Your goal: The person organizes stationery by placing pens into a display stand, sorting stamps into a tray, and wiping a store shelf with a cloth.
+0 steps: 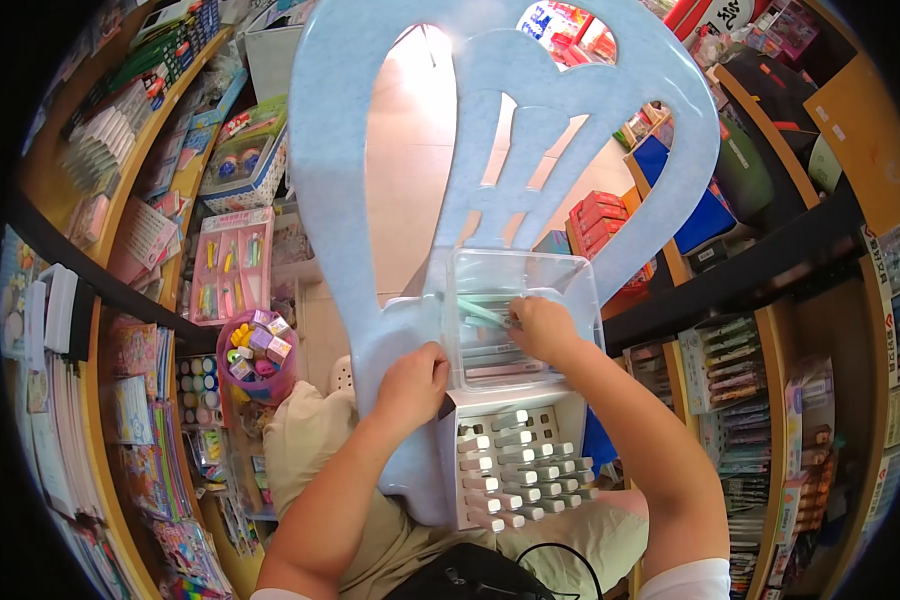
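Note:
A clear plastic box [525, 262] rests on the seat of a light blue plastic chair [330, 200], with several slim pen-like items [500, 362] lying inside. My right hand [542, 330] reaches into the box, its fingers pinched at the end of a pale green pen-like stick [482, 312]. Just outside the box's left side is my left hand [415, 385], its fingers curled closed; whatever they hold, if anything, is hidden. Directly in front of the clear box stands a white box [467, 405] with several white-capped markers [515, 455] upright in rows of holes.
Shelves of stationery [160, 370] line the left side, and racks of pens [740, 370] line the right. A pink basket [260, 385] of small colourful items sits left of the chair. Red boxes [600, 225] are stacked behind the chair. A black bag [470, 572] lies at my lap.

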### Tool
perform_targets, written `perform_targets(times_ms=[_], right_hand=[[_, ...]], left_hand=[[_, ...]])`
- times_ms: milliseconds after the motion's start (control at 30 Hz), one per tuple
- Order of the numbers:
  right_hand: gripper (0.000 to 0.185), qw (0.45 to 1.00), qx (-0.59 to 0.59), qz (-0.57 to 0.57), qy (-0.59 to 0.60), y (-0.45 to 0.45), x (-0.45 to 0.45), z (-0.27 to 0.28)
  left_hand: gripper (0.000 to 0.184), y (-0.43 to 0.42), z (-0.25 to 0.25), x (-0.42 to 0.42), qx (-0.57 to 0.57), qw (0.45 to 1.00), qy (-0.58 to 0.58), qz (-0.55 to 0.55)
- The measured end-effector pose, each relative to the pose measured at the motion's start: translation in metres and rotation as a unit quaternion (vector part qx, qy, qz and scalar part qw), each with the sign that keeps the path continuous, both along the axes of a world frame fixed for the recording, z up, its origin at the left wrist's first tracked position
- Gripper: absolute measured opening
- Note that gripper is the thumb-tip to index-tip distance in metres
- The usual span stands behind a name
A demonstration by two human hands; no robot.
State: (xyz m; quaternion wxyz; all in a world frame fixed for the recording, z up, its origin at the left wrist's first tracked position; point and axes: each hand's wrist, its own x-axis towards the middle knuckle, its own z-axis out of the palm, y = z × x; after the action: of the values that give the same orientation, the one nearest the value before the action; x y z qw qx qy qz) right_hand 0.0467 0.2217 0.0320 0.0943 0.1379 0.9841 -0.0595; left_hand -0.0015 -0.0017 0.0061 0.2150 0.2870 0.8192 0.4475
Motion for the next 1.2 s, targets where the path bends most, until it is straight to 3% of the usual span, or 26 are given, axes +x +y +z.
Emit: perform_targets(times_ms=[33, 133, 233, 333, 533, 700, 967, 1200], right_hand=[[0.025, 1.0, 0.007, -0.005, 0.01, 0.0, -0.001, 0.001], [0.023, 0.99, -0.131, -0.045, 0.038, 0.007, 0.007, 0.022], [0.02, 0.971, -0.197, -0.089, 0.106, 0.009, 0.024, 0.048], [0.019, 0.961, -0.206, -0.091, 0.162, 0.012, 0.049, 0.073], [0.019, 0.877, -0.367, -0.221, 0.219, 0.006, 0.099, 0.133], [0.022, 0.868, -0.358, -0.253, 0.233, 0.001, 0.134, 0.157], [0.032, 0.912, -0.253, -0.267, 0.182, -0.018, 0.142, 0.143], [0.031, 0.956, -0.177, -0.188, 0.139, -0.037, 0.142, 0.12]], left_hand=[[0.014, 0.0, 0.0, 0.0, 0.003, 1.0, 0.001, 0.0], [0.014, -0.001, -0.001, 0.0, 0.001, 1.0, -0.002, -0.002], [0.013, -0.001, 0.002, 0.001, -0.005, 1.0, -0.007, 0.001], [0.013, 0.001, -0.005, 0.002, 0.001, 1.0, -0.01, 0.004], [0.012, 0.0, -0.003, 0.003, 0.004, 1.0, 0.0, 0.009], [0.012, 0.0, -0.002, 0.003, -0.002, 1.0, 0.0, 0.009], [0.014, 0.001, -0.011, 0.001, 0.008, 1.0, 0.005, 0.005], [0.014, 0.001, -0.01, 0.001, 0.005, 1.0, -0.017, 0.008]])
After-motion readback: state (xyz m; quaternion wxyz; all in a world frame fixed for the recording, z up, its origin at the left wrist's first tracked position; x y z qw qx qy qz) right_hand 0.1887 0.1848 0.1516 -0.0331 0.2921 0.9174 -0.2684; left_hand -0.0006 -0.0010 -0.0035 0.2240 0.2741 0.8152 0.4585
